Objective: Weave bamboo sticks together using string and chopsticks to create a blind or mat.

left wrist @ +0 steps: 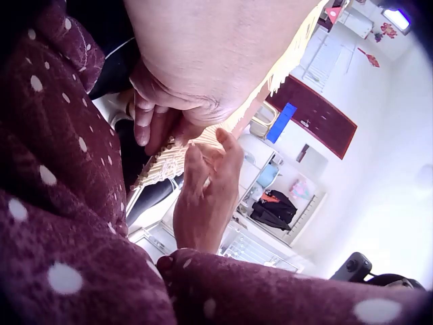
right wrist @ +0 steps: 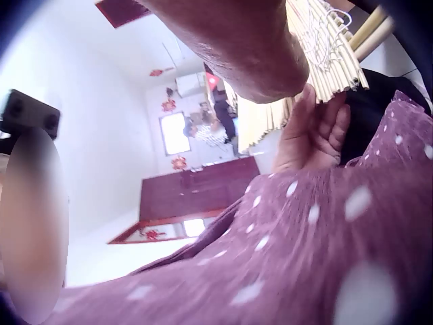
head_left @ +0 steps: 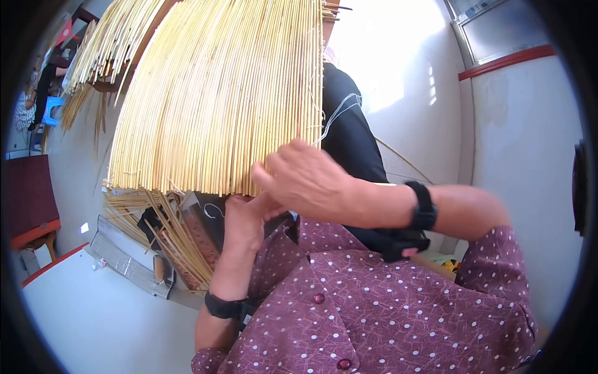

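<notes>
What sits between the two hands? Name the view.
The lower edge of the reed mat, right hand above, left hand below; the left wrist view shows it.

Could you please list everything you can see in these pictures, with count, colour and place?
stick mat: one, pale yellow, hanging at centre.
loose sticks: a bundle, yellow, under the mat.
black fabric: one, black, behind the mat's right edge.
blue stool: one, blue, far upper left.
cabinet: one, dark red, left edge.
metal tray: one, silver, on the floor lower left.
spotted shirt: one, purple with white dots, bottom.
wrist straps: two, black, one per wrist.
left grip: one bare hand, touching the mat's lower edge from below.
right grip: one bare hand, fingers curled over the mat's lower edge.
</notes>
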{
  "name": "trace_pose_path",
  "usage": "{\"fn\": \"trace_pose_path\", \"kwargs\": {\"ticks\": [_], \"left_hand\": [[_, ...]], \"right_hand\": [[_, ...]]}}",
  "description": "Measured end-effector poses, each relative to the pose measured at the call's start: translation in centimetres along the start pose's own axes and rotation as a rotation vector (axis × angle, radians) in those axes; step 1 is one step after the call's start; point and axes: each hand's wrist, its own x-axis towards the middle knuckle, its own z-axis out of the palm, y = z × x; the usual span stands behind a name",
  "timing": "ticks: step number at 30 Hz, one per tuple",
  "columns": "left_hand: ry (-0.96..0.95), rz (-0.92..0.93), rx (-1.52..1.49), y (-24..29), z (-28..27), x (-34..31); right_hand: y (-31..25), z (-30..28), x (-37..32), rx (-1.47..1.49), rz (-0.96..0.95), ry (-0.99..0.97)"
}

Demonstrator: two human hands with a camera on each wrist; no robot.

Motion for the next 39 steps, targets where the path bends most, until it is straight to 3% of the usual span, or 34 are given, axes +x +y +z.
{"fn": "trace_pose_path", "kwargs": {"ticks": [1,2,4,6,7,9,10,12,13,15,16,18,19,20,23,26,30,31,32,34,38,39], "left_hand": [[0.0,0.001,0.005,0.0,0.0,0.0],[-0.061,0.0,-0.021,-0.5,0.5,0.0],[-0.127,-0.016,-0.048,-0.5,0.8,0.0],[-0.14,-0.052,-0.101,0.3,1.8,-0.4],[-0.148,-0.064,-0.119,0.6,2.4,-0.5],[-0.155,-0.085,-0.129,0.9,3.1,-0.6],[-0.155,-0.101,-0.152,1.0,3.5,-0.6],[-0.151,-0.115,-0.152,1.4,4.3,-1.1],[-0.141,-0.124,-0.164,1.6,4.7,-1.4],[-0.143,-0.126,-0.177,1.9,5.5,-1.6],[-0.145,-0.13,-0.205,2.0,5.9,-1.7],[-0.134,-0.117,-0.195,2.3,6.5,-2.0],[-0.131,-0.106,-0.192,2.4,6.8,-2.0],[-0.129,-0.1,-0.191,2.6,6.7,-2.1],[-0.127,-0.113,-0.186,2.9,6.9,-2.1],[-0.127,-0.147,-0.204,3.2,7.1,-2.0],[-0.144,-0.163,-0.23,3.0,7.1,-2.2],[-0.154,-0.162,-0.253,2.8,7.0,-2.3],[-0.152,-0.16,-0.254,2.8,6.8,-2.4],[-0.167,-0.149,-0.314,3.1,6.4,-2.4],[-0.178,-0.145,-0.249,3.0,6.3,-1.7],[-0.177,-0.139,-0.25,2.7,6.2,-1.4]], "right_hand": [[0.3,-0.4,-1.5,-0.115,0.019,0.328],[0.6,-1.1,-4.1,-0.116,0.022,0.338],[-0.7,-3.7,-8.1,0.282,0.118,0.203],[-1.4,-2.5,-11.4,0.828,0.199,0.059],[-2.0,-0.9,-12.4,0.832,0.21,0.07],[-2.6,2.0,-13.3,1.232,0.607,0.116],[-2.1,2.4,-13.2,1.237,0.612,0.127],[-0.6,2.9,-11.4,1.504,0.901,0.23],[-0.4,3.4,-10.4,1.507,0.897,0.243],[0.2,5.1,-8.4,1.567,0.712,0.669],[1.0,6.1,-7.7,1.573,0.701,0.672],[2.6,7.6,-6.6,1.06,0.367,0.805],[3.3,7.7,-6.6,0.991,0.277,0.816],[3.4,7.6,-6.5,0.992,0.271,0.817],[3.9,5.8,-6.5,1.779,0.416,0.678],[4.9,6.3,-6.5,1.546,0.256,0.673],[5.7,7.8,-7.0,1.6,0.15,0.633],[6.2,8.0,-7.2,1.698,0.16,0.468],[6.3,8.1,-7.7,1.699,0.158,0.465],[6.7,8.0,-8.4,1.408,0.182,0.374],[7.5,6.8,-10.3,1.169,0.384,0.479],[7.6,7.5,-10.2,1.497,0.384,0.604]]}}
